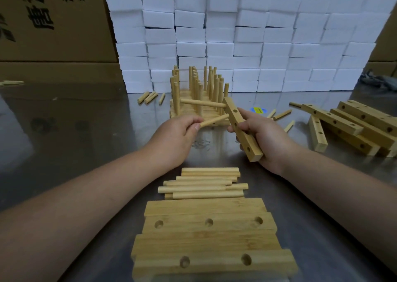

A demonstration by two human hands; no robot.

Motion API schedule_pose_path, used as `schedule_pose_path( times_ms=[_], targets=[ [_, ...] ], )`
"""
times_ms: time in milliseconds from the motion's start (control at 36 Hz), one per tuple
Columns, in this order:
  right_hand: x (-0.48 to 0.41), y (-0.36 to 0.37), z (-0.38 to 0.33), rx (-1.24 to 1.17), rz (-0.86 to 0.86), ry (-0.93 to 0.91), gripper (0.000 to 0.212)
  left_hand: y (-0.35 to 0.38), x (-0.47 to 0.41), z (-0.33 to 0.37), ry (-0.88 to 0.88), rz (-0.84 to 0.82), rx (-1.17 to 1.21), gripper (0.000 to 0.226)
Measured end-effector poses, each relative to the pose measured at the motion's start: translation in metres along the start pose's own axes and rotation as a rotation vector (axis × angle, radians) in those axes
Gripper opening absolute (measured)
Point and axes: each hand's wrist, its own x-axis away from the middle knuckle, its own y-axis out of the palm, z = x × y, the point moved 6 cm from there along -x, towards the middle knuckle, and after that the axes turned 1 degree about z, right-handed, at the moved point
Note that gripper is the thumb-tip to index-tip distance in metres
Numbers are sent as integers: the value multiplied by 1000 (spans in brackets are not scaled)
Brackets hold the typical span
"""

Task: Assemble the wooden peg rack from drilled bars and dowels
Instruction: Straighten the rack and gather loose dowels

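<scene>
My right hand (261, 141) grips a drilled wooden bar (249, 140) tilted above the table. One dowel (203, 103) sticks out to the left from the bar's far end. My left hand (178, 135) pinches a second dowel (214, 120), whose tip points toward the side of the bar. Loose dowels (202, 184) lie in a pile just in front of me. Several drilled bars (206, 223) lie side by side nearest to me.
Finished racks with upright pegs (199, 90) stand behind my hands. More drilled bars (354, 125) are heaped at the right. Stray short dowels (149, 97) lie on the metal table (75, 131). White boxes (247, 34) and cardboard cartons (53, 24) wall the back.
</scene>
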Motion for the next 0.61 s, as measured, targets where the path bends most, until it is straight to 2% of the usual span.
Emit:
schedule_pose_path(
  times_ms=[111,167,250,333,611],
  targets=[
    [1,0,-1,-24,-4,-43,33,0,3,8,69,-17,-35,31],
    [0,-4,0,-35,46,-40,38,0,4,10,77,-21,-35,30],
    [-1,-6,3,-52,105,-9,31,1,5,12,103,-31,-47,30],
    [-1,-7,4,-60,144,28,34,2,6,13,124,-31,-52,29],
    [4,-3,-2,52,168,-21,35,1,6,11,126,12,-26,21]
  ],
)
